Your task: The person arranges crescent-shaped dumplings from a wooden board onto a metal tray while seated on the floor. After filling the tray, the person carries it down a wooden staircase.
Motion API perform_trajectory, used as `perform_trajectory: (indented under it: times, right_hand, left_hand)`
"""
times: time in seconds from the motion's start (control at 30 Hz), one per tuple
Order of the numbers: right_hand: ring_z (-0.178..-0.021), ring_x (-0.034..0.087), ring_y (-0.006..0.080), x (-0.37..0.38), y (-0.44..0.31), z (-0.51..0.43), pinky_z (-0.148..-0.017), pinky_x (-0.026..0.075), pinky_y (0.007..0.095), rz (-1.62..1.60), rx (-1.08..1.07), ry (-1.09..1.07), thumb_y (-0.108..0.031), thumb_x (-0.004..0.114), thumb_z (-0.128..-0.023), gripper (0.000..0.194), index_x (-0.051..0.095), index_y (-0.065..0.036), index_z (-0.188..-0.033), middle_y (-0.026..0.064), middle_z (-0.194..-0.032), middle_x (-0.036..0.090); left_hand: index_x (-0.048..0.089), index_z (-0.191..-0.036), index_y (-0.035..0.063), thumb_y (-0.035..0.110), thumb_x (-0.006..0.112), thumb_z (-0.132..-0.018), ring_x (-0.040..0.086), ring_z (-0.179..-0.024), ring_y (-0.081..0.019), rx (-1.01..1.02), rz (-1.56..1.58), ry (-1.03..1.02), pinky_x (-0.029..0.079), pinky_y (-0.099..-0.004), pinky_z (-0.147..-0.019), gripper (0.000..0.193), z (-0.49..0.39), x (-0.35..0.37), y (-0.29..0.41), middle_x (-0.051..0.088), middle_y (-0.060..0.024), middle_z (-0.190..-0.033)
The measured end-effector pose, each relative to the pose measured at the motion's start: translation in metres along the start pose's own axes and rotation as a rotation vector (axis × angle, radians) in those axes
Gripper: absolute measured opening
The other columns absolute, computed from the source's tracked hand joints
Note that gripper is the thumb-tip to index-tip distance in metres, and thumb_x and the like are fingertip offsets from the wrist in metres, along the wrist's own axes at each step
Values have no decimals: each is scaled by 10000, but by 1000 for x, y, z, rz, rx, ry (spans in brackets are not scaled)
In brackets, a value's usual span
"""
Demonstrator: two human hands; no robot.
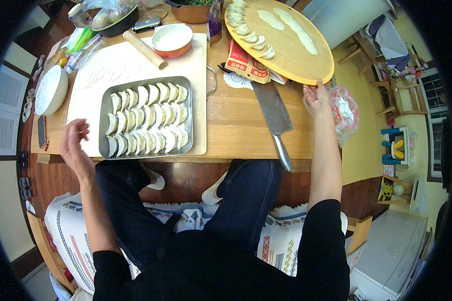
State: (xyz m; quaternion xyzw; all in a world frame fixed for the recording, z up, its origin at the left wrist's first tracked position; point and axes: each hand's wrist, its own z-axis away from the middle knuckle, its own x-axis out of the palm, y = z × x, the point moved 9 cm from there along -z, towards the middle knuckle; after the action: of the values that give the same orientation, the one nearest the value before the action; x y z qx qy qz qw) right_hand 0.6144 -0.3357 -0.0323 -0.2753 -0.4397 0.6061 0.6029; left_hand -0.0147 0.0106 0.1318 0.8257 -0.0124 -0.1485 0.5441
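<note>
My right hand [316, 98] pinches the near rim of a round wooden board [305, 69]. Along the board's left side runs a row of dumplings [250, 37], and pale floury patches lie on its surface. My left hand [75, 145] is off the table's front edge side, its fingers loosely bent and holding nothing. Just right of it, a metal tray [191, 116] carries three rows of crescent-shaped dumplings [149, 116]. Under the tray lies a pale board [88, 113] dusted with flour. A cleaver [274, 107] rests on the wooden table [233, 124], its handle reaching over the front edge.
A rolling pin [145, 49] and a red-sided bowl [175, 52] of white powder sit behind the tray. At left are a white bowl [51, 90] and a phone [41, 131]. A red packet [245, 60] lies partly beneath the round board. A plastic bag [344, 113] hangs at the right.
</note>
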Motion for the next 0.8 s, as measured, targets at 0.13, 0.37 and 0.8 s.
perform_trajectory:
  times: [0.13,0.37,0.8]
  right_hand:
    - [-735,644,285,-9,-4,-4,-621,602,385,-18,-13,14,-209,446,-1010,243,487,1,-1125,160,-939,601]
    - [-719,645,282,-5,-6,-6,-611,614,372,-48,-74,-41,-145,422,-1009,201,462,13,-1127,154,-925,581]
    - [-826,648,266,0,4,-2,-719,605,384,-54,-76,-43,-158,374,-1029,227,449,3,-1171,163,-1025,593]
  left_hand:
    - [654,-1066,-6,204,608,-915,613,-905,-134,-115,46,-558,496,-289,-779,263,19,137,43,669,-77,-987]
    - [502,-1269,-65,222,607,-924,618,-967,-167,-446,-47,-869,508,-274,-855,461,-22,375,-2,634,-121,-1090]
    - [568,-1068,-13,65,492,-968,674,-761,-195,-817,596,-378,587,-228,-560,148,-64,484,-76,648,-130,-956]
